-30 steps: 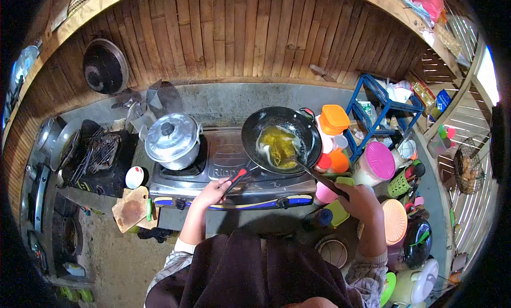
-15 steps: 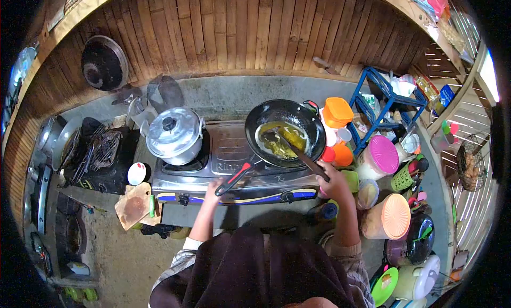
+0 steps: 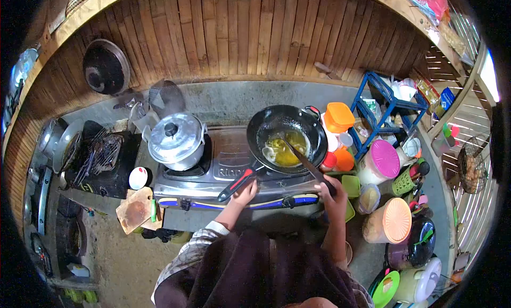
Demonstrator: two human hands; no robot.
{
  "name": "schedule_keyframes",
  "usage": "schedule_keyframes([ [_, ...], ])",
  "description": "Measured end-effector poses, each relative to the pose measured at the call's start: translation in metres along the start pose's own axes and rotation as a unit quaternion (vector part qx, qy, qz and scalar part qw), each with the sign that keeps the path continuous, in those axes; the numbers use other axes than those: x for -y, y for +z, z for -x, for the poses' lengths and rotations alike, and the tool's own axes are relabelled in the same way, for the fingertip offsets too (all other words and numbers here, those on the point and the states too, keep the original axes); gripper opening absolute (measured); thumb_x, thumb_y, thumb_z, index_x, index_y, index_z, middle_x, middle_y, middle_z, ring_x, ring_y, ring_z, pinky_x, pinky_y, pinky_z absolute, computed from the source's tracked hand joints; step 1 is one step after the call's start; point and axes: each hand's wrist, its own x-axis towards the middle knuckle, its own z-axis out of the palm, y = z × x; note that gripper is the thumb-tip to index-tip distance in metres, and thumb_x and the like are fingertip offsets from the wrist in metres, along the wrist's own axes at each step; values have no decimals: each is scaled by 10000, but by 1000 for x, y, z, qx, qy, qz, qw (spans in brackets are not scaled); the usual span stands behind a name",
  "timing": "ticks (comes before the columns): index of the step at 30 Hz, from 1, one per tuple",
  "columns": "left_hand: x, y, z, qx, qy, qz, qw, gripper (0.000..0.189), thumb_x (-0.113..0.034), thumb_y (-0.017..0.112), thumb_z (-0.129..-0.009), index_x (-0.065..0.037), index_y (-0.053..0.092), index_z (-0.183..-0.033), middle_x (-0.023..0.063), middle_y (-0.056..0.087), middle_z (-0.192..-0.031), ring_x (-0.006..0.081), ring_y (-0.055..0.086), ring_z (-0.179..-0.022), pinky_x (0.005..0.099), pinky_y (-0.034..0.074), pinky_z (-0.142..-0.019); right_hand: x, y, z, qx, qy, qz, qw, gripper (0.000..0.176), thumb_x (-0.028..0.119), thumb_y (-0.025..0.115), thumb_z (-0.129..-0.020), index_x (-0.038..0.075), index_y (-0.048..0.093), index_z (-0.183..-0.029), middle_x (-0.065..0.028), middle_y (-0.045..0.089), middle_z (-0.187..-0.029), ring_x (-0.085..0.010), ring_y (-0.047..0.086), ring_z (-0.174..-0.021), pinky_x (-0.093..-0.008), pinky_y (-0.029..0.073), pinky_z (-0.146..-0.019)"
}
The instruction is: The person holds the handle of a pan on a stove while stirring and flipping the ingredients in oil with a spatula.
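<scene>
- Worktop (image 3: pixel 194 220): grey, carries everything below.
- Stove (image 3: pixel 229 140): metal, mid-worktop, blue-and-yellow strip along its front edge.
- Wok (image 3: pixel 282 119): black, upright on the stove's right end, dark inside, yellow liquid pooled in the bottom.
- Pot (image 3: pixel 175 143): silver, lid on, at the stove's left end, well apart from the wok.
- Rack (image 3: pixel 380 89): blue, back right corner of the worktop, packs and bags on its tiers.
- Tubs: pink-lidded tub (image 3: pixel 385 159) in front of the rack; orange-lidded tub (image 3: pixel 397 220) nearer the front, right part of the worktop.
- Board (image 3: pixel 136 209): wooden, worktop front edge, left of the stove. Green-handled knife (image 3: pixel 153 209) lies on it.
- Spatula (image 3: pixel 306 161): tilted, shaft crosses the wok's near right rim, tip down in the liquid; blade not clear.
- Right hand (image 3: pixel 331 191): at the stove's front right corner, fingers wrapped round the spatula's handle end.
- Left hand (image 3: pixel 245 193): just beside the wok handle (image 3: pixel 234 185), over the stove's front edge. Fingers partly hidden; can't tell if they grip it.
- Food (image 3: pixel 287 156): yellow with whitish bits, in the wok's bottom at the spatula tip.
</scene>
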Motion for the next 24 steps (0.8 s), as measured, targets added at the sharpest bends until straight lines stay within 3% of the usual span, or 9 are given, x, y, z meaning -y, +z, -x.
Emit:
schedule_keyframes([
  [1,-1,-1,1,3,2,-15,1000,228,-204,528,-790,-69,605,-957,158,612,-879,325,597,-771,393,487,-702,-9,-8,4,-17,-13,-7,1000,246,54,557,-814,-57,553,-1033,-67,606,-802,-97,569,-686,-209,462,-593],
  [3,-5,-6,2,1,-28,6,1000,245,-230,517,-795,-79,605,-966,153,612,-891,322,598,-789,389,487,-724,-20,-18,5,-27,-41,116,992,225,54,552,-831,-53,556,-1028,-56,601,-817,-99,571,-703,-208,465,-611],
  [5,-8,-12,0,76,-78,-11,994,255,-252,510,-796,-92,603,-972,145,614,-901,314,600,-789,391,488,-713,25,-16,9,-45,56,-28,997,159,-22,555,-800,-28,571,-958,-83,540,-973,-133,568,-753,-227,475,-666],
  [7,-5,-8,3,41,-68,-17,997,248,-254,515,-787,-100,603,-961,133,616,-876,302,602,-764,390,491,-687,37,-19,14,-58,62,-43,995,150,-16,556,-804,-35,567,-953,-80,573,-958,-130,574,-761,-238,479,-686],
  [9,-7,-10,4,59,-83,-37,994,236,-250,520,-775,-94,600,-933,136,612,-834,301,600,-735,388,490,-661,52,-25,19,-43,39,44,997,147,-9,545,-814,-42,562,-957,-70,612,-897,-135,590,-750,-243,483,-683],
  [11,-6,-8,3,47,-79,-41,995,228,-247,521,-770,-94,598,-919,137,609,-817,303,598,-726,389,489,-653,56,-29,24,-68,17,52,996,156,49,551,-833,-51,567,-953,-89,605,-828,-126,604,-692,-225,476,-605],
  [13,-6,-8,0,34,-74,-44,996,219,-244,522,-765,-93,597,-906,139,605,-800,304,596,-716,389,488,-645,50,-44,27,-58,-28,195,979,158,50,558,-828,-51,568,-949,-91,604,-790,-123,595,-653,-230,468,-588],
  [18,-5,-6,2,-2,-44,-68,997,221,-254,531,-757,-106,594,-910,136,604,-822,305,596,-717,398,489,-641,57,-69,41,-66,-17,246,967,154,49,605,-786,-30,599,-918,-55,592,-694,-90,547,-570,-221,424,-535],
  [24,-6,-7,1,26,-73,-80,994,268,-294,511,-769,-129,590,-964,131,600,-897,293,595,-777,401,482,-687,57,-58,36,-26,-2,203,979,200,36,642,-753,-5,612,-946,-27,568,-664,-53,466,-483,-195,359,-432],
])
